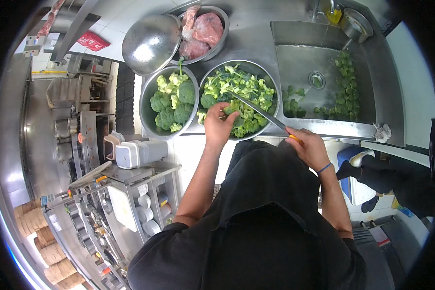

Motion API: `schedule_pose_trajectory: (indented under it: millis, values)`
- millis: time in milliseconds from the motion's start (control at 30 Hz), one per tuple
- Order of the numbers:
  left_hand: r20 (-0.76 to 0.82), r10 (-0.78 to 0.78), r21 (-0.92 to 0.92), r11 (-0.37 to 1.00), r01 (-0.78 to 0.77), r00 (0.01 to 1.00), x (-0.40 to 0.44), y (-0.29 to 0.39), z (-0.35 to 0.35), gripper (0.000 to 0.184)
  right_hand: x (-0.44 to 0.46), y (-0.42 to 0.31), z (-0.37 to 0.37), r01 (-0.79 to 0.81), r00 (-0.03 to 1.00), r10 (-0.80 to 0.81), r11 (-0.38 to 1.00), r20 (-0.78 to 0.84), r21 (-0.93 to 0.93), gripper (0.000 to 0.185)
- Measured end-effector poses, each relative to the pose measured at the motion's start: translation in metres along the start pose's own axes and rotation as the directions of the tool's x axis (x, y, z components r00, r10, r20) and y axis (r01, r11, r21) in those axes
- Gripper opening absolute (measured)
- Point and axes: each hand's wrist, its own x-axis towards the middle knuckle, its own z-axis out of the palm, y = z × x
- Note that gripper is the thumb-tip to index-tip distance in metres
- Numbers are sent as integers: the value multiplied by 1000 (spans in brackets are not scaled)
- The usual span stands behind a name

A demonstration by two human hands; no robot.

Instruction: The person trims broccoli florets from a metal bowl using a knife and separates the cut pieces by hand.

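Note:
My left hand point(219, 124) is over the left part of a metal bowl point(276, 104) of cut broccoli point(249, 87), its fingers closed round a small green broccoli piece point(231, 110). My right hand point(308, 147), with a blue band at the wrist, grips the yellow handle of a long knife point(261, 111). The blade points up and left across the bowl, its tip above the broccoli close to my left fingers. Just left stands a second metal bowl point(144, 107) with larger broccoli heads point(165, 117).
Behind the bowls are a bowl of bagged meat point(208, 31) and a domed metal lid point(150, 44). Green leafy pieces point(345, 89) lie in the sink point(295, 60) on the right. A cart point(135, 176) with a lidded container point(140, 153) stands lower left. A person's dark-clothed legs point(391, 176) show at right.

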Motion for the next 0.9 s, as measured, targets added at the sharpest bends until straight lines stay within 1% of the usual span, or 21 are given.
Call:
schedule_pose_trajectory:
  millis: [33,67,133,167,267,367,433,533,567,633,667,767,867,900]
  values:
    - [-44,63,109,992,-57,997,-2,1,-1,40,-2,-2,-2,-22,1000,21,999,20,38,37]
    - [-53,60,101,993,-55,997,-3,3,-3,39,-3,-4,-3,-42,998,39,996,41,77,37]
    - [-73,59,83,995,-53,996,-1,8,-5,37,-5,-6,-5,-3,998,0,999,59,53,36]
    - [-89,83,76,994,-76,993,0,8,-4,37,-6,-6,-6,16,998,-19,999,66,39,36]
    - [-122,140,71,989,-132,983,3,8,-3,35,-8,-2,-3,2,997,-9,996,73,88,35]
    - [-121,177,71,983,-170,977,2,10,-4,34,-7,-10,-8,-26,997,19,996,81,89,35]
    - [-113,228,40,974,-225,967,0,7,-2,34,-6,-10,-6,6,999,-7,1000,54,22,35]
    - [-77,334,121,938,-323,939,-6,8,-1,38,0,1,4,87,995,-90,991,-30,-100,36]
    - [-80,343,142,933,-330,936,-7,8,0,39,1,5,6,118,990,-129,982,-63,-146,36]
    - [-92,357,190,923,-336,929,-8,8,-1,42,2,3,1,60,996,-62,997,-58,-45,36]
    - [-88,387,243,902,-357,918,-8,5,-4,42,0,0,-1,27,998,-26,1000,-50,8,36]
    - [-68,458,360,840,-406,886,-4,-7,-5,43,-4,-14,-19,-71,996,64,992,69,108,34]
    - [-49,507,426,790,-442,860,-2,-12,-12,42,-9,-17,-25,-126,980,100,982,172,144,33]
    - [-36,534,445,766,-465,845,-1,-13,-13,42,-10,-18,-26,-126,979,99,981,176,145,33]
